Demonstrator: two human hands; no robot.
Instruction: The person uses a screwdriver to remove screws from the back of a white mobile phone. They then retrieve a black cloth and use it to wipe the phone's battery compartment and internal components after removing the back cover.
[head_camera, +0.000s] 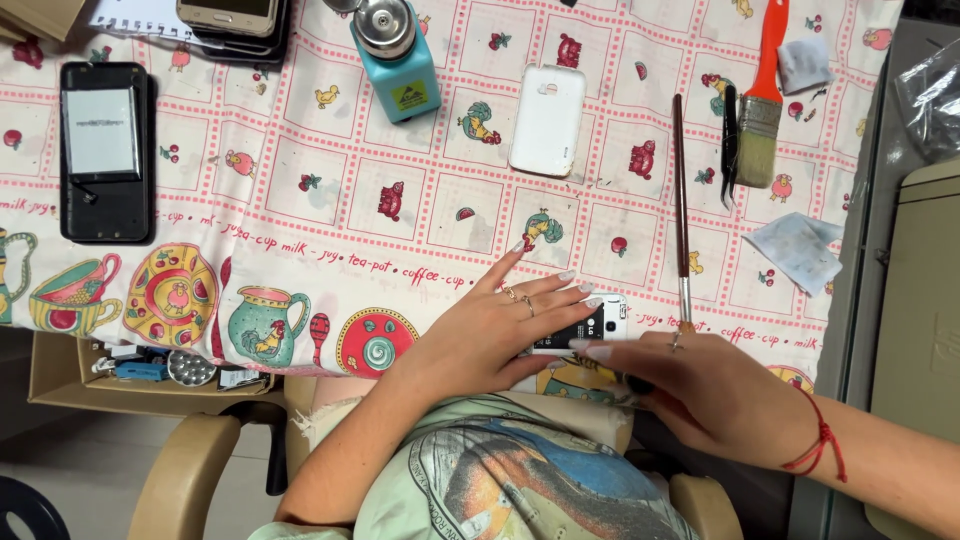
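My left hand (495, 330) lies flat on a small white phone (600, 325) at the table's near edge, fingers spread over it and pinning it down. My right hand (700, 390) is curled just right of it, fingertips against the phone's lower edge, with the handle end of a thin long brush (681, 200) by its knuckles; whether it grips anything is unclear. A white phone back cover (547, 120) lies further up the patterned tablecloth (330, 220).
A blue pump bottle (397, 60) stands at the top centre. A black phone (103, 150) lies at the left, stacked phones (235, 20) at the top. Black tweezers (729, 145), an orange-handled paintbrush (763, 100) and cloth scraps (800, 250) lie at the right. An open drawer (150, 365) sits below left.
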